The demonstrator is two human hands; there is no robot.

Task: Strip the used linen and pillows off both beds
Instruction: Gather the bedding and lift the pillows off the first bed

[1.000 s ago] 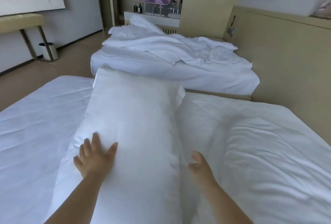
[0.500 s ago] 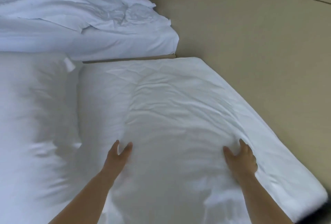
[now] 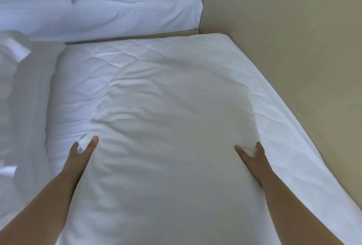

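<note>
Now: hotel rm, two beds; a person leans over the near bed (image 3: 284,127), both arms out to a white pillow (image 3: 176,127) lying flat on its sheet, beside the beige headboard panel (image 3: 293,29)
Left grip (image 3: 82,154): at the pillow's left edge; two digits show either side of a puckered fold, pinching the cloth
Right grip (image 3: 252,156): same on the right edge; fabric bunched in the pinch
Pillow: mid-frame, long way running away from the camera; far end stops short of the bed's far edge
Handling: looks soft, light, bulky; case prob. slides over the filling, so a shallow pinch may take cloth only; best taken deep at both long sides, approx. mid-length
Also seen: second pillow (image 3: 15,88) at left, blurred; far bed (image 3: 98,15) w/ rumpled linen, not yet stripped
</note>
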